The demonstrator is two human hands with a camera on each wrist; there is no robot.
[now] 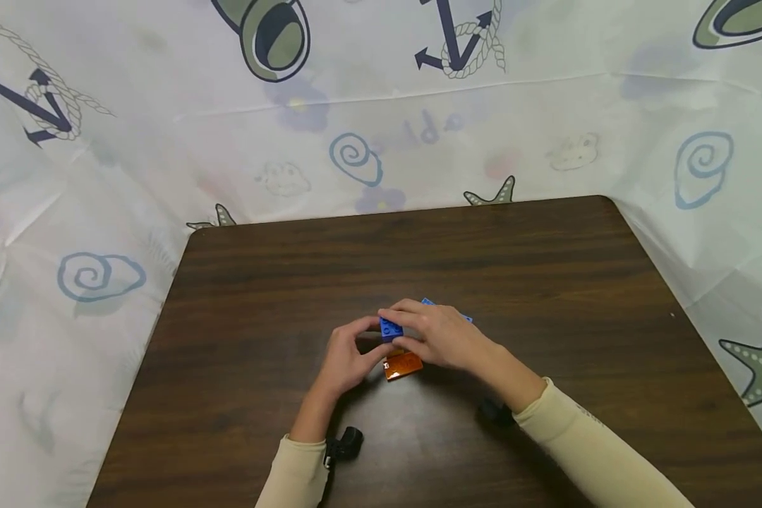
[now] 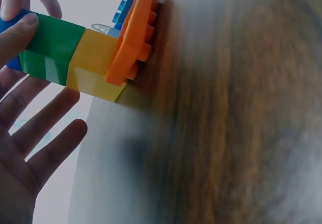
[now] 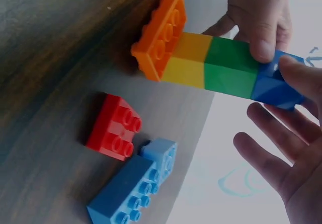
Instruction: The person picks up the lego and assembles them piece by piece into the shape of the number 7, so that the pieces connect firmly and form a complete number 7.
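Note:
A stack of toy building bricks stands on the table, with a blue brick on top, then a green brick and a yellow brick. At its foot an orange brick lies with its studs facing the table and its hollow side showing. My left hand holds the upper stack, its thumb near the seam between green and blue. From the other side my right hand pinches the blue brick between thumb and fingers. Both hands' lower fingers extend loosely beside the stack.
Near the stack lie a red brick, a small light blue brick and a longer blue brick. My right hand mostly hides these in the head view. The dark wooden table meets a patterned cloth at its far edge.

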